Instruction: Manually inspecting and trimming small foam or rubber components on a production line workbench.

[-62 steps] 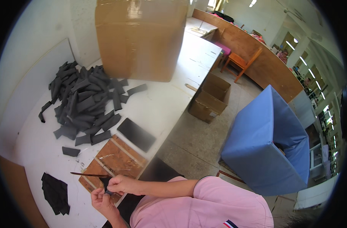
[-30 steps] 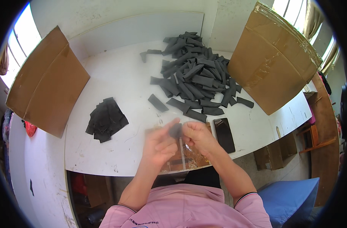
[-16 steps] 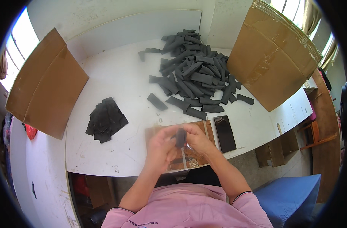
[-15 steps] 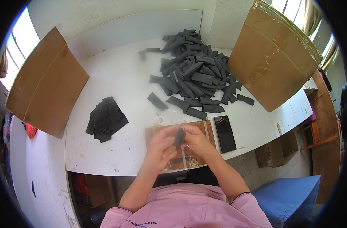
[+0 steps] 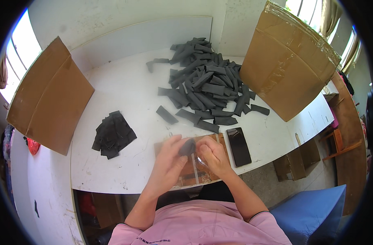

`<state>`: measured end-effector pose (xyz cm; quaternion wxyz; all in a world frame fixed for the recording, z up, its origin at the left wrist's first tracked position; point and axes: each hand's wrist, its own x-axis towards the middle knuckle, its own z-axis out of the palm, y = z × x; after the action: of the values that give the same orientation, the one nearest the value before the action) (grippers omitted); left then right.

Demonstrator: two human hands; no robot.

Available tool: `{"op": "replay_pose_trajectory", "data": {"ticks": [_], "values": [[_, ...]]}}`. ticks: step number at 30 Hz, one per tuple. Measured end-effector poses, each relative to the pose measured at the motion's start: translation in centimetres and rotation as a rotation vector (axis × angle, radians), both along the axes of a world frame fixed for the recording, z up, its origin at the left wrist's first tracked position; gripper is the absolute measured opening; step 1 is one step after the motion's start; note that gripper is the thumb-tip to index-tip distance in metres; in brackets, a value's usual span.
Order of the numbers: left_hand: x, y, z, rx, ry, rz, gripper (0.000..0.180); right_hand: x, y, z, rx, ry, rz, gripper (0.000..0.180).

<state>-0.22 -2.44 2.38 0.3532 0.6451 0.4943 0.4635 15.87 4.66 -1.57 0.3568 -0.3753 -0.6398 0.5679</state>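
My left hand (image 5: 166,161) is closed around a small dark grey fabric sleeve (image 5: 187,147), above a brown board with clear tape (image 5: 190,171) at the table's front edge. Close by on the right, my right hand (image 5: 213,155) has its fingers curled in beside the sleeve's end; what they pinch, if anything, is hidden. A big heap of similar dark grey sleeves (image 5: 207,83) lies farther back. To the left rests a loose stack of flat black fabric pieces (image 5: 114,134).
A black phone (image 5: 239,147) lies right of the board. Cardboard boxes stand at the left (image 5: 51,98) and right (image 5: 290,61) of the white table (image 5: 125,175). Below on the right are an open carton (image 5: 296,161) and a blue sheet-like object (image 5: 311,212).
My hands have moved slightly apart. The sleeve has shifted a little left and turned within my left hand, while my right hand's fingers have curled in. The whole view has tilted slightly.
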Motion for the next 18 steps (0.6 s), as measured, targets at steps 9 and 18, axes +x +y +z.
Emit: {"op": "replay_pose_trajectory", "data": {"ticks": [9, 18], "values": [[0.3, -0.5, 3.8, 0.009, 0.266, 0.058, 0.034, -1.3, -2.2, 3.5, 0.85, -0.392, -0.06, 0.03], [0.4, 1.9, 1.1, 0.004, -0.411, 0.1, 0.007, -1.2, -0.9, 3.8, 0.807, -0.365, -0.049, 0.024]]}}
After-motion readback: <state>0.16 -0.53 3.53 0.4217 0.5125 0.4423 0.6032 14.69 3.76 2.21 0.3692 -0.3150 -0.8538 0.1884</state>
